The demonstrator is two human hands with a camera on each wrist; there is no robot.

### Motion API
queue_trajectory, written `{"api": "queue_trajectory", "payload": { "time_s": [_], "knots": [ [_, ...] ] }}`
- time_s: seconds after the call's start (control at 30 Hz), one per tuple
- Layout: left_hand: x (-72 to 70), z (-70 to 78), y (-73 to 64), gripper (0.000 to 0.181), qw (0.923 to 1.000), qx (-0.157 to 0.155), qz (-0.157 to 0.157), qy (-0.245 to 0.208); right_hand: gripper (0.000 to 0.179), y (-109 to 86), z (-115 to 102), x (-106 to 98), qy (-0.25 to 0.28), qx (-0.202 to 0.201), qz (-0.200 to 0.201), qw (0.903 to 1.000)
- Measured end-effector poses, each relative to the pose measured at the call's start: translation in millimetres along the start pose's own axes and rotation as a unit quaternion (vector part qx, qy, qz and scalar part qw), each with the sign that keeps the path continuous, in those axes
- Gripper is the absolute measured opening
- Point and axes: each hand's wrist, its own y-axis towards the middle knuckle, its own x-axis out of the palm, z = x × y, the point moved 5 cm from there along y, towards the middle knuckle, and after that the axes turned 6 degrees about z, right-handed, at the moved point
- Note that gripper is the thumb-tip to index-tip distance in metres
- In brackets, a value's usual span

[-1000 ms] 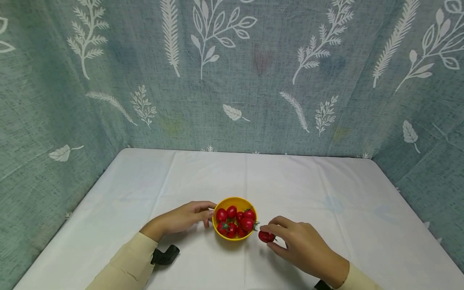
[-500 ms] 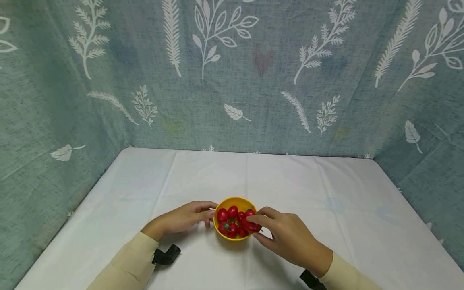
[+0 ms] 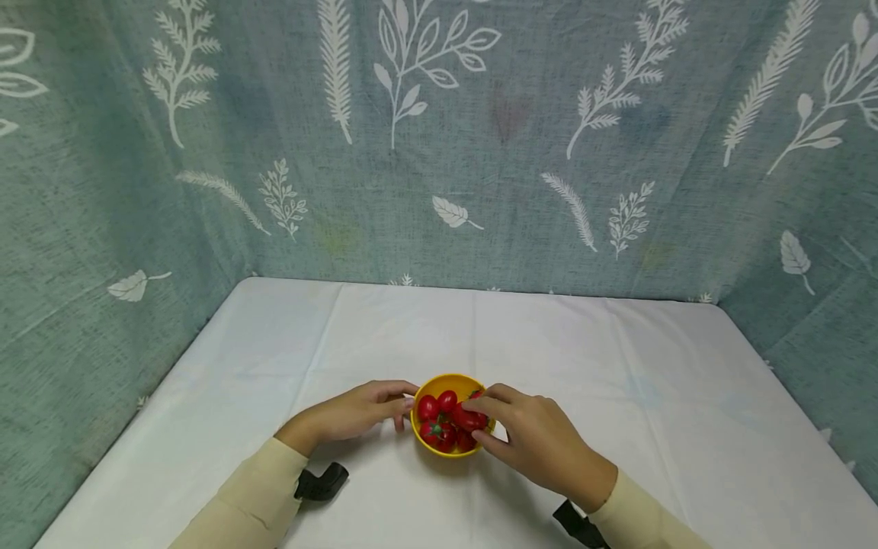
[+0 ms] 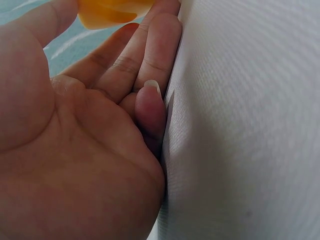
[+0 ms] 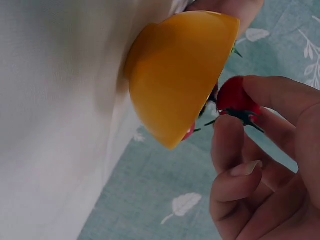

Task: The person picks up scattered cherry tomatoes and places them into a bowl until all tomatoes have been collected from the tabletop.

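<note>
A yellow bowl stands upright on the white cloth with several red cherry tomatoes in it, some with green stems. Over its right side my right hand pinches one cherry tomato between thumb and fingertips, its green calyx showing in the right wrist view. At the bowl's left wall my left hand lies low on the cloth, thumb and fairly straight fingers touching the bowl. The right hand's fingers partly hide the tomatoes below in the head view.
The white-clothed table runs back to a blue-green leaf-patterned curtain, which also closes off both sides. Black wrist devices sit under both sleeves.
My right hand has moved left from beside the bowl to over its right side, carrying the pinched cherry tomato. The left hand has stayed at the bowl. The head view has shifted slightly.
</note>
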Motion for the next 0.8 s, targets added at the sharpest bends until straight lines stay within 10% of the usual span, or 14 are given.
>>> {"api": "queue_trajectory", "payload": {
  "time_s": [0.8],
  "knots": [
    [1.8,-0.2,2.4,0.039,1.0,-0.001,-0.007,-0.007,0.032,0.0,19,18,-0.002,0.07,-0.054,0.9961]
  ]
}}
